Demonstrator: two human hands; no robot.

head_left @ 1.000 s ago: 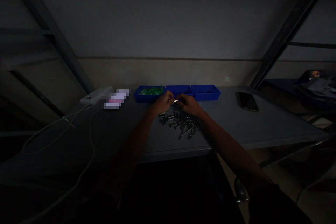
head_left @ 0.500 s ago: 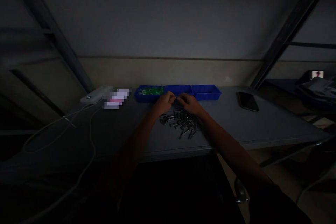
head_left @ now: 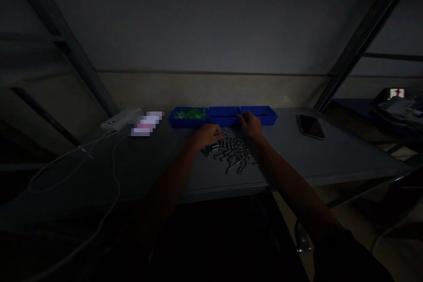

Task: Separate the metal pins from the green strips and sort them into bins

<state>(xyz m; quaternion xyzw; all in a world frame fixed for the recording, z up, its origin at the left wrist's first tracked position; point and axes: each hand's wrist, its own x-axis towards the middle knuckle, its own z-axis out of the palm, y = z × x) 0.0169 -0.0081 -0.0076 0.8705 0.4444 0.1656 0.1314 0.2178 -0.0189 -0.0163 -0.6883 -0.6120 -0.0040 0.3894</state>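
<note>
A heap of several small metal cylinders (head_left: 231,152) lies on the grey table (head_left: 330,158) in dim light. My left hand (head_left: 207,134) rests at the heap's left edge with its fingers curled; what it holds, if anything, is too dark to see. My right hand (head_left: 251,124) reaches up to the front rim between the middle blue tray (head_left: 224,114) and the right blue tray (head_left: 264,114), fingers pinched together on something too small to make out. A third blue tray (head_left: 188,116) on the left holds green parts.
A dark phone (head_left: 309,127) lies to the right. A white power bank (head_left: 119,120) with white cables (head_left: 112,172) sits at the left, beside a blurred-out object (head_left: 147,124). Metal shelf struts rise on both sides. The table's front edge runs below the heap.
My hands were together above the heap with a small shiny piece between them. My right hand has moved right and back to the blue trays; my left hand has dropped to the heap.
</note>
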